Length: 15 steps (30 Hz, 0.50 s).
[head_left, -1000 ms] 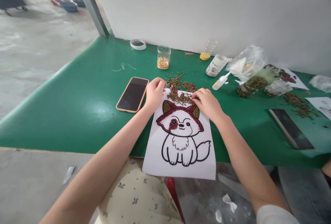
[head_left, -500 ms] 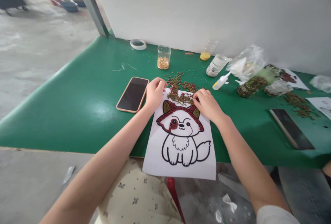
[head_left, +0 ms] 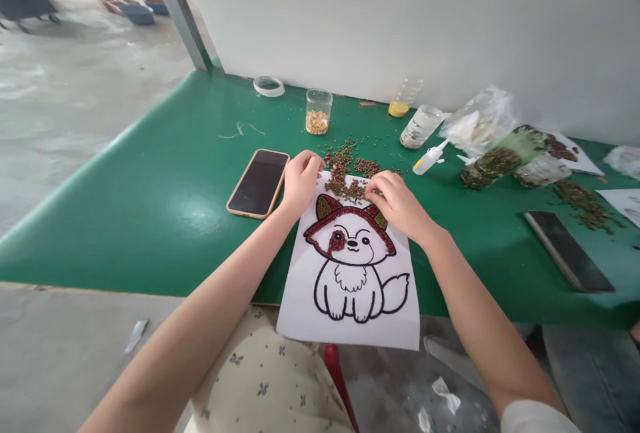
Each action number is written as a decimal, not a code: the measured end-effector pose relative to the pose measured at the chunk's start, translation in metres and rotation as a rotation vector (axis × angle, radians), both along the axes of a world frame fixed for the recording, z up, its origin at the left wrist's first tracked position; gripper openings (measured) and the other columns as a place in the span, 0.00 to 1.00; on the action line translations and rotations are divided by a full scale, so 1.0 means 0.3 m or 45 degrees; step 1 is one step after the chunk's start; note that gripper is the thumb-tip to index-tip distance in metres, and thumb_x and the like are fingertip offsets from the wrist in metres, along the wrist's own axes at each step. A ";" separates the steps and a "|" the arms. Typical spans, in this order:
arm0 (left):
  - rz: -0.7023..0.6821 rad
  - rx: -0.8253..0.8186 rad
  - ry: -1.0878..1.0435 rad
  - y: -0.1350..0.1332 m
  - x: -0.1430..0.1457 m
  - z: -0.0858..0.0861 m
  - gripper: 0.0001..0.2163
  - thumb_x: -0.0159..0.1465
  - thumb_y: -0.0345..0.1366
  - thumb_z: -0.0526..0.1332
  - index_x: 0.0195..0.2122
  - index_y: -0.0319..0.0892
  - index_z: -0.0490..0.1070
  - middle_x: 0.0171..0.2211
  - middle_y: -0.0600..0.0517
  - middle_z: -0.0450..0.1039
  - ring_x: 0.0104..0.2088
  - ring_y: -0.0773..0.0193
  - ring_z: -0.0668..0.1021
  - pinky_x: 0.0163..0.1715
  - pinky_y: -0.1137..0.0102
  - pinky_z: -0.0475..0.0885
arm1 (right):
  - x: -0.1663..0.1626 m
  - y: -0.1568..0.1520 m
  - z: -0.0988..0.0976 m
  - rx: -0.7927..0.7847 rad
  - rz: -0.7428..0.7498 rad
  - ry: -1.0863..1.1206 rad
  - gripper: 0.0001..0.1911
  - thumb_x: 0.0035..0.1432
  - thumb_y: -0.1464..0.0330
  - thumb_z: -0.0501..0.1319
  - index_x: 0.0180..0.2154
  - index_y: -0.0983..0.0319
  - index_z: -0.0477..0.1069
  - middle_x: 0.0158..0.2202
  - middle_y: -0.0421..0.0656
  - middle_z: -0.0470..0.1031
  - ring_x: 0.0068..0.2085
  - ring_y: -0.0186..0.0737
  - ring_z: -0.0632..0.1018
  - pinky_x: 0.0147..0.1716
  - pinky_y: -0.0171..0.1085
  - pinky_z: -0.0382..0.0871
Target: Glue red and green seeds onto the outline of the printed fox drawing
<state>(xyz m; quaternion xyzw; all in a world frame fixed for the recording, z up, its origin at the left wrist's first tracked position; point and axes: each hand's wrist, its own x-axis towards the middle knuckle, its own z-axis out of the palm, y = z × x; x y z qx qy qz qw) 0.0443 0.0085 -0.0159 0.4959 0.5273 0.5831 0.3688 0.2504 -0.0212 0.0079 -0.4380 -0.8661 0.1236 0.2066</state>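
Note:
A white sheet (head_left: 350, 326) with a cartoon fox outline lies at the near edge of the green table (head_left: 165, 200), its head partly filled with red and green beans. A loose pile of beans (head_left: 345, 170) covers the sheet's far end. My left hand (head_left: 299, 180) rests curled on the sheet's top left corner, fingers closed; whether it holds anything is hidden. My right hand (head_left: 395, 203) sits over the fox's right ear with fingertips pinched at the beans.
A phone (head_left: 259, 182) lies left of the sheet, another phone (head_left: 567, 250) at right. Behind stand a jar of corn (head_left: 318, 112), a tape ring (head_left: 269, 86), a glue bottle (head_left: 428, 158), a tipped jar (head_left: 420, 126) and bags of beans (head_left: 500, 156).
My right hand has slid a little left along the bean pile above the fox's ear. The left hand stays put.

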 end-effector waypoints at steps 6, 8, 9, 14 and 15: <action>0.006 0.014 0.008 0.003 -0.001 -0.009 0.08 0.56 0.31 0.53 0.21 0.40 0.67 0.20 0.55 0.65 0.22 0.72 0.68 0.20 0.76 0.62 | -0.055 -0.067 0.031 -0.336 0.434 0.086 0.06 0.64 0.71 0.53 0.33 0.59 0.66 0.39 0.43 0.67 0.45 0.40 0.68 0.47 0.41 0.63; -0.002 0.007 0.006 0.003 0.000 -0.009 0.08 0.56 0.31 0.53 0.21 0.40 0.67 0.20 0.55 0.65 0.22 0.72 0.68 0.19 0.76 0.61 | -0.054 -0.068 0.026 -0.377 0.457 0.059 0.07 0.64 0.71 0.53 0.33 0.60 0.67 0.39 0.44 0.67 0.44 0.40 0.68 0.47 0.41 0.62; -0.006 0.005 0.006 0.003 0.001 -0.009 0.08 0.56 0.31 0.53 0.21 0.40 0.67 0.20 0.55 0.65 0.22 0.72 0.68 0.19 0.76 0.61 | -0.052 -0.066 0.024 -0.387 0.456 0.047 0.07 0.64 0.72 0.54 0.33 0.60 0.67 0.39 0.44 0.67 0.44 0.40 0.68 0.47 0.41 0.62; -0.009 0.006 0.002 0.003 0.002 -0.009 0.08 0.56 0.31 0.53 0.21 0.40 0.67 0.20 0.55 0.65 0.22 0.72 0.68 0.18 0.77 0.60 | -0.040 -0.054 0.018 -0.393 0.420 -0.009 0.04 0.61 0.72 0.58 0.32 0.60 0.70 0.38 0.43 0.68 0.44 0.41 0.68 0.46 0.41 0.62; -0.011 0.005 0.000 0.003 0.002 -0.009 0.08 0.56 0.31 0.53 0.21 0.40 0.67 0.20 0.55 0.65 0.22 0.72 0.68 0.18 0.77 0.60 | -0.037 -0.052 0.018 -0.396 0.412 -0.015 0.04 0.60 0.72 0.59 0.32 0.60 0.70 0.38 0.43 0.68 0.44 0.41 0.68 0.46 0.41 0.62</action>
